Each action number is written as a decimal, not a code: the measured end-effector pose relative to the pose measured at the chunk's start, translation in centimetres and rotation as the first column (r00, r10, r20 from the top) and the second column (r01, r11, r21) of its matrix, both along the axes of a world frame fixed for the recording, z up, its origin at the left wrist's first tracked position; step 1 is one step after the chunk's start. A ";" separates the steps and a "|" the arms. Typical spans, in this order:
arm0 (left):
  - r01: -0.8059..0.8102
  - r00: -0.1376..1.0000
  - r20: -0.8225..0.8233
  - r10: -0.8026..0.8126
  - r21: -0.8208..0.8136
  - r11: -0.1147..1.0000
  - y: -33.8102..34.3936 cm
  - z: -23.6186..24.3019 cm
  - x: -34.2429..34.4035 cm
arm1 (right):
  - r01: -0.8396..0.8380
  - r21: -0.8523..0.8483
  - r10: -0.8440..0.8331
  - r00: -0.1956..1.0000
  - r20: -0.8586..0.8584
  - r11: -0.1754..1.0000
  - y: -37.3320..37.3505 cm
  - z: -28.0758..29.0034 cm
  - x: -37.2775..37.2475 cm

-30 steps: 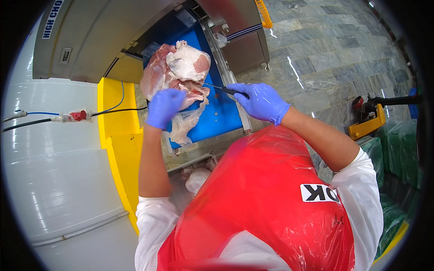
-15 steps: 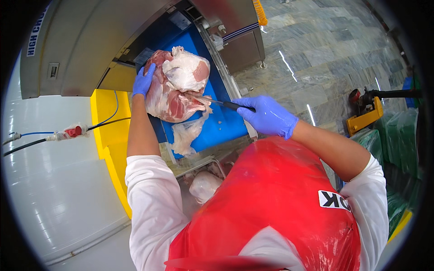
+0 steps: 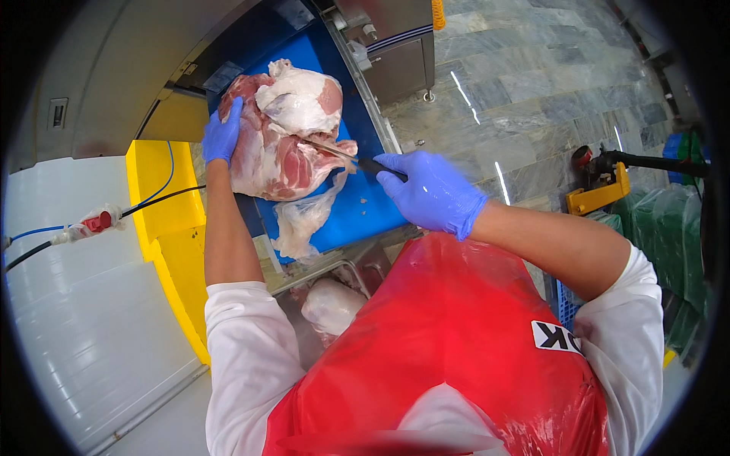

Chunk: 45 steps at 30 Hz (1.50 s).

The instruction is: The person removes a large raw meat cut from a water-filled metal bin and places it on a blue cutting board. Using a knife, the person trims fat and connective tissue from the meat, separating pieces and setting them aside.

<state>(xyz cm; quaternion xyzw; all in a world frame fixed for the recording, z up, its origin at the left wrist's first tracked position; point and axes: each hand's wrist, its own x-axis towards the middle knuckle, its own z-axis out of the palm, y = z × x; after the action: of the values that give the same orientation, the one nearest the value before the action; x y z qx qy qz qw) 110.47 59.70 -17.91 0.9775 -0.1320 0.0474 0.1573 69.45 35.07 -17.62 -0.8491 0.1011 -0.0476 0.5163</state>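
Observation:
A large piece of raw meat (image 3: 258, 156) with white fat and some bone showing lies on a blue conveyor belt (image 3: 365, 209). My left hand (image 3: 223, 133), in a blue glove, rests against the meat's left side, its fingers stretched along the surface. In my gloved right hand (image 3: 435, 191) is a knife (image 3: 331, 147), gripped by its black handle. The blade points left, over a split in the meat; its tip is partly hidden there. A pale flap of skin or fat (image 3: 300, 222) trails from the near side of the meat over the belt.
Below the belt's near end stands a metal container (image 3: 372, 270) with more meat (image 3: 332, 304). Grey machine housing (image 3: 137, 61) borders the belt on the left, near a yellow step (image 3: 171, 235). Cables with a red connector (image 3: 97, 222) run at left. Green wrapped stacks (image 3: 661, 228) stand at right.
The whole view has shifted slightly, so belt and meat appear further left and up. My left hand stays against the meat. The knife has tilted a little, its blade still at the split.

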 end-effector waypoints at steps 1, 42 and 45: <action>-0.023 1.000 -0.002 0.023 -0.007 1.000 0.1 0.0 -0.4 | 0.012 0.203 -0.002 0.999 -0.051 0.979 0.0 -0.3 0.0; -0.138 0.968 -0.216 0.129 -0.026 0.990 2.8 0.1 0.8 | 0.117 0.191 -0.146 0.979 0.145 0.975 8.6 -13.8 -3.5; -0.116 0.943 -0.323 0.080 -0.094 0.989 3.2 -0.4 1.5 | 0.052 0.121 -0.054 0.998 0.017 0.991 3.7 -9.8 -6.5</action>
<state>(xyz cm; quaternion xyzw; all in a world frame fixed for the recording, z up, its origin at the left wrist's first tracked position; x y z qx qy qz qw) 111.98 62.90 -18.35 0.9674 -0.0534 -0.0959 0.2282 62.99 38.74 -27.43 -0.8128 0.1210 -0.0636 0.5662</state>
